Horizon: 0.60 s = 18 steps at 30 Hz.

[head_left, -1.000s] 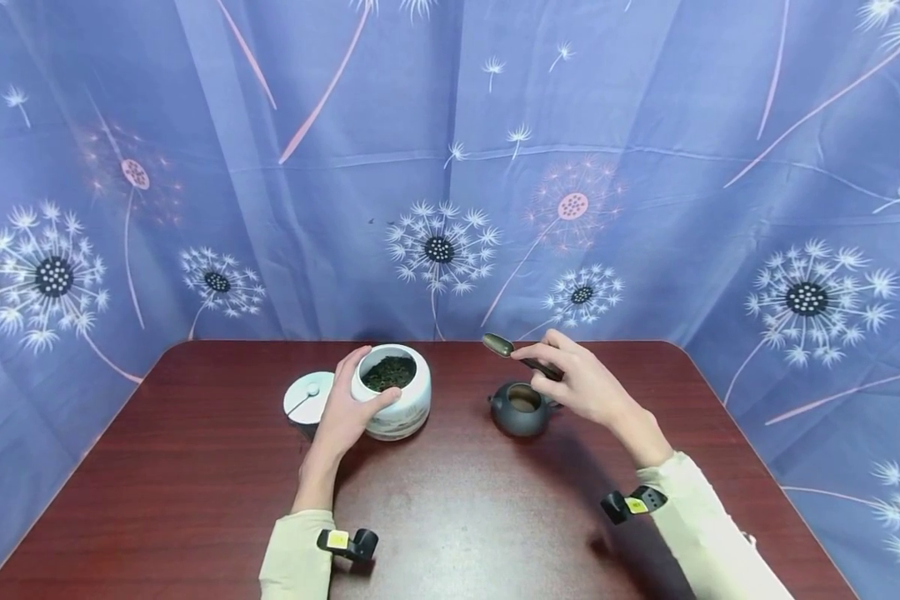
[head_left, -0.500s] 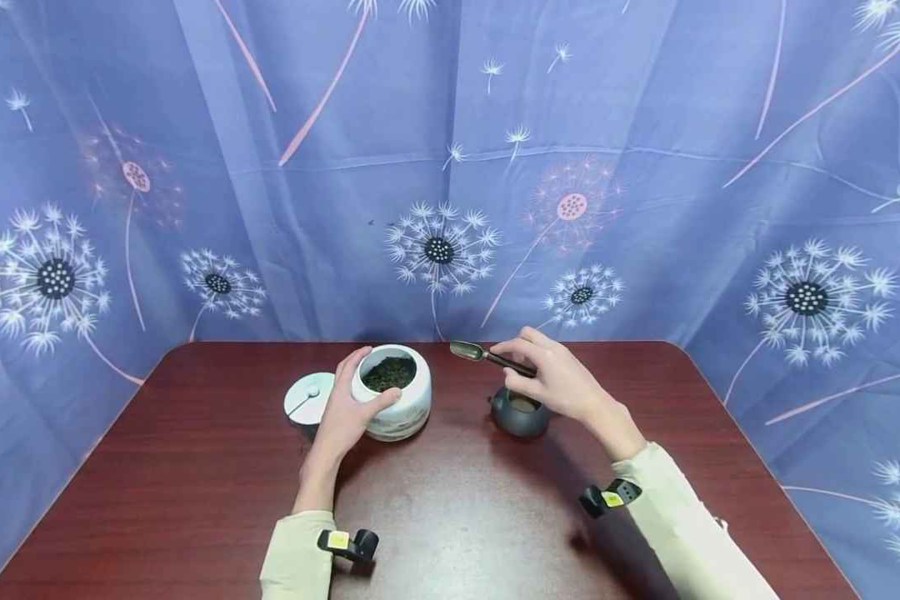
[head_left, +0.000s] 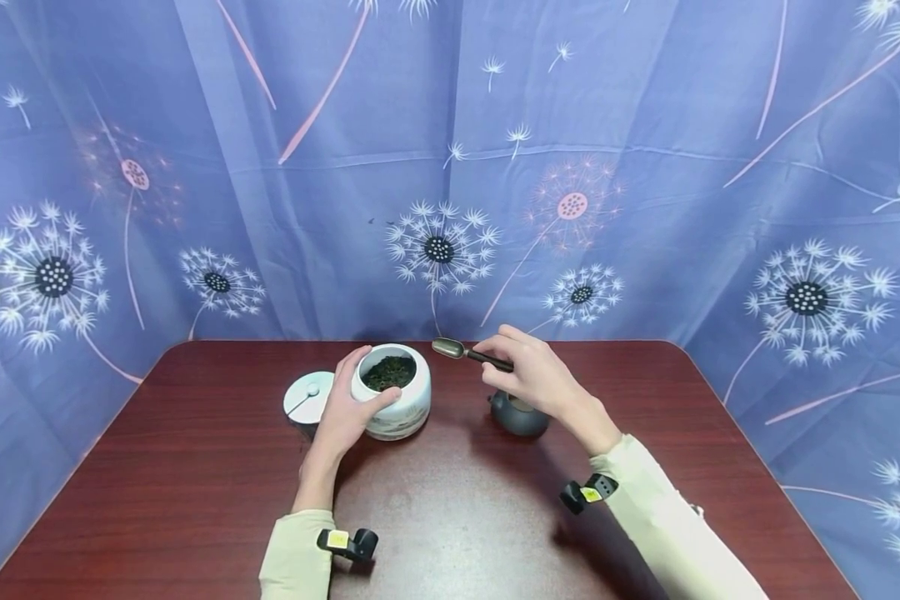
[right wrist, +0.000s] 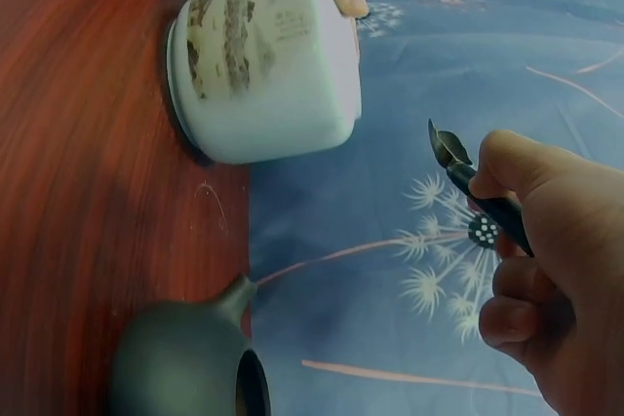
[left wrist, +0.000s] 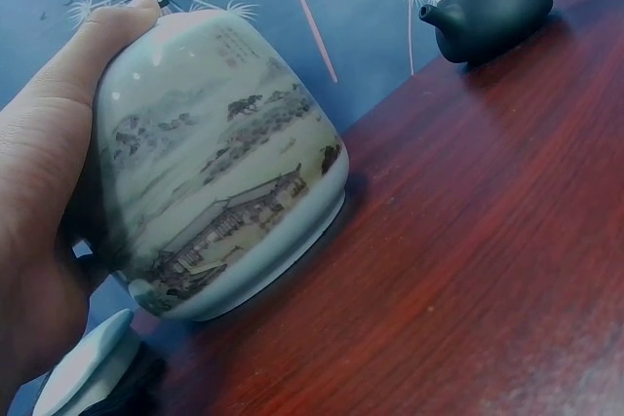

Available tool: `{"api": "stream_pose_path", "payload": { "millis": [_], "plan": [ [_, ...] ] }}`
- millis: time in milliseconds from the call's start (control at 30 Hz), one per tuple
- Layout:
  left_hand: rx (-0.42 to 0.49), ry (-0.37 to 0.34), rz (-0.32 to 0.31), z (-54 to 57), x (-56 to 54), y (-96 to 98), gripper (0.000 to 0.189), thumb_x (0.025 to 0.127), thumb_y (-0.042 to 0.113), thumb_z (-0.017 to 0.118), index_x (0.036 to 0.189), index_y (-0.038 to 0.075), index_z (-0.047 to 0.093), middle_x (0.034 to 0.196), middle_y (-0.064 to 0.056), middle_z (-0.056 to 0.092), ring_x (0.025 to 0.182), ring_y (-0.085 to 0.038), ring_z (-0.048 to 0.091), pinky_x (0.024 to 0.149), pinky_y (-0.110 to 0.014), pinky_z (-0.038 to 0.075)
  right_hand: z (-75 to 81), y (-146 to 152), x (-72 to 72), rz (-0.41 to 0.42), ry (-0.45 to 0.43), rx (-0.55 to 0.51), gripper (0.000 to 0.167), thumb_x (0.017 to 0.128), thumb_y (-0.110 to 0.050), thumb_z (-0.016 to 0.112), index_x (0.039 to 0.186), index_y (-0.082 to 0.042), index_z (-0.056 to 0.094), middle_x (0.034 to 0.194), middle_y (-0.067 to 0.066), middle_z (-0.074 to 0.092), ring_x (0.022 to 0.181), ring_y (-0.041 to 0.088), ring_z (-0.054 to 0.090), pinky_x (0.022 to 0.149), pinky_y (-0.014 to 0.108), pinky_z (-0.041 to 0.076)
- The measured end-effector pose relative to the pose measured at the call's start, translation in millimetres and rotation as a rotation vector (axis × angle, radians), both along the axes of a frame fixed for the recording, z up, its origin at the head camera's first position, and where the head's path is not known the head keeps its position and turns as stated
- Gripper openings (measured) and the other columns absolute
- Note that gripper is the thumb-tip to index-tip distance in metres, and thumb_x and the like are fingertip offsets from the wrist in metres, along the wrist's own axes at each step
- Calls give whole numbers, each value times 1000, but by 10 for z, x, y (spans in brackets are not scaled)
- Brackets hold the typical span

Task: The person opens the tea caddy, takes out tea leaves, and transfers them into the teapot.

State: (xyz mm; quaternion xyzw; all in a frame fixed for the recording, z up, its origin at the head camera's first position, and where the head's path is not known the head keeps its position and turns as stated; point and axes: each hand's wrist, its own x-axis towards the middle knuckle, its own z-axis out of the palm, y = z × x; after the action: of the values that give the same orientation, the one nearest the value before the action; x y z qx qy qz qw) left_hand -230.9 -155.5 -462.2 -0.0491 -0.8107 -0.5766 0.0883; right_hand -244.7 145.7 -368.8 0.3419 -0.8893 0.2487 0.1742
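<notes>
My left hand point(head_left: 347, 411) grips the side of a white ceramic tea jar point(head_left: 412, 408), its thumb at the rim. Dark tea leaves point(head_left: 390, 372) lie inside the lidless jar. In the left wrist view the jar point(left wrist: 224, 163) shows a painted landscape. My right hand point(head_left: 536, 375) pinches the dark handle of a tea scoop point(head_left: 448, 347), held in the air just right of the jar. No leaves are visible in the scoop's bowl. Below the right hand stands a dark teapot point(head_left: 517, 417), partly covered by that hand; in the right wrist view its open top point(right wrist: 252, 387) shows.
The white jar lid point(head_left: 307, 398) sits left of the jar, on something dark that is mostly hidden. A reddish-brown wooden table point(head_left: 435, 517) carries everything. Behind its far edge hangs a blue curtain point(head_left: 330, 208) with dandelion prints.
My right hand has moved left with the tea scoop, from above the teapot's right side toward the jar. The left hand and the jar have stayed in place.
</notes>
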Motion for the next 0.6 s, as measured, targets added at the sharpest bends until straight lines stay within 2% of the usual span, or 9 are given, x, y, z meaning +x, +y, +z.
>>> {"api": "stream_pose_path", "payload": {
  "millis": [200,433,600],
  "plan": [
    [18,0,3,4,9,-2,88,78,38,84,151,24,38,158,0,30,144,-20,31,119,-49,23,2,-103,2,-20,-5,43,28,85,-21,63,111,-24,72,91,-12,62,73,5,54,62,25,43],
    [15,11,6,12,21,3,90,78,37,84,152,18,37,157,-1,31,144,-21,31,119,-50,23,-14,-190,0,-21,-18,32,26,88,-24,64,113,-23,72,98,-8,65,84,7,63,66,29,48],
    [16,12,2,17,17,5,90,78,37,84,152,18,37,157,-1,31,145,-21,30,119,-50,23,-51,-253,-12,-15,-5,11,23,90,-24,65,112,-21,72,102,-7,66,91,9,67,71,32,52]
  ]
}}
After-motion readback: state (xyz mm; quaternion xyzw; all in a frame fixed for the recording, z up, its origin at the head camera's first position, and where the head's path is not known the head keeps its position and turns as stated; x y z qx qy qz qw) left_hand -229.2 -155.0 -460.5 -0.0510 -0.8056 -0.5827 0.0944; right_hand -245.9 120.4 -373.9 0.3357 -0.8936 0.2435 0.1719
